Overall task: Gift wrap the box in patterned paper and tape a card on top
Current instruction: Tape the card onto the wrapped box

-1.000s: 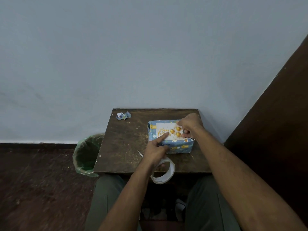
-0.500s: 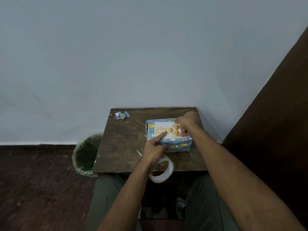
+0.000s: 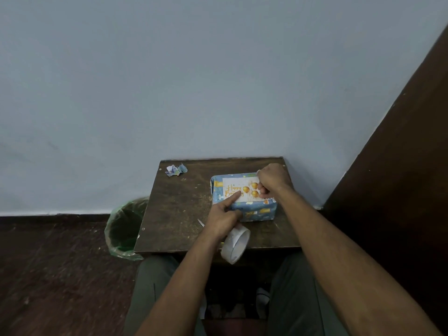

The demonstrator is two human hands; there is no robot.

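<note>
A box wrapped in blue patterned paper [image 3: 257, 213] sits on a small dark wooden table [image 3: 179, 209]. On its top lies a white birthday card [image 3: 236, 187] with gold balloons. My left hand [image 3: 224, 218] presses its forefinger on the card's near edge while its other fingers grip a roll of clear tape [image 3: 236, 243] that hangs over the table's front edge. My right hand [image 3: 272, 180] rests with curled fingers on the card's right end; whether it pinches tape I cannot tell.
A crumpled scrap of wrapping paper [image 3: 175, 170] lies at the table's far left corner. A small white strip [image 3: 200, 222] lies near my left wrist. A green-lined bin [image 3: 126, 229] stands left of the table. A dark wooden panel [image 3: 400, 190] rises on the right.
The view has shifted slightly. My right hand has moved a little along the card's right end; my left forefinger stays on the card with the tape roll in that hand.
</note>
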